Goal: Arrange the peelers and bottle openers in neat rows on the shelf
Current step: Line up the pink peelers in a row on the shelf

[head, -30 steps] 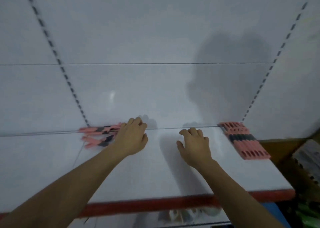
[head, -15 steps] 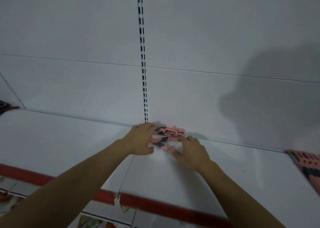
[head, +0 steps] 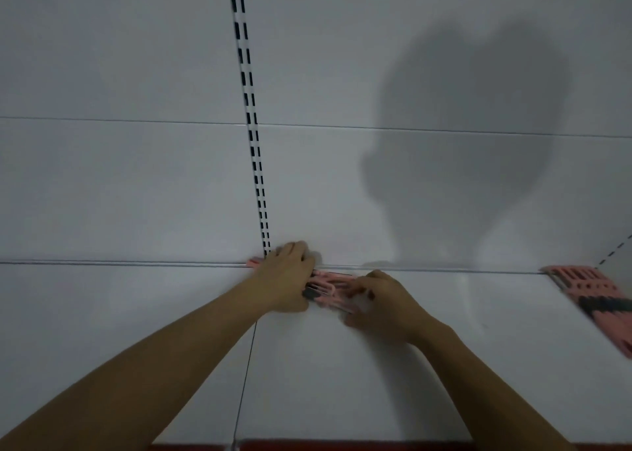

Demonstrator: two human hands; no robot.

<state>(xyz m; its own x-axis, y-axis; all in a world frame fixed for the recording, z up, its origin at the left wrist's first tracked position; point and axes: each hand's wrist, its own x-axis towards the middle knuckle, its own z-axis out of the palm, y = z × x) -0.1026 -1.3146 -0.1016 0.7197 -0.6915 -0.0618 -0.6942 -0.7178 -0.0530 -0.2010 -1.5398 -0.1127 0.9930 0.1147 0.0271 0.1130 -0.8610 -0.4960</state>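
Pink loose pile (head: 328, 288): peelers and openers with dark parts, jumbled at the back of the shelf (head: 136, 331), centre of frame, just below the slotted upright (head: 253, 125).
Left hand (head: 287, 279): fingers curled round the pile's left end.
Right hand (head: 379, 303): fingers bent onto the pile's right end; blurred, grip cannot be told.
Finished row (head: 595, 300): packed side by side at the right edge of frame, well apart from the pile.
Progress: judged partway; one block aligned, this pile not yet sorted.
Writing: none legible.
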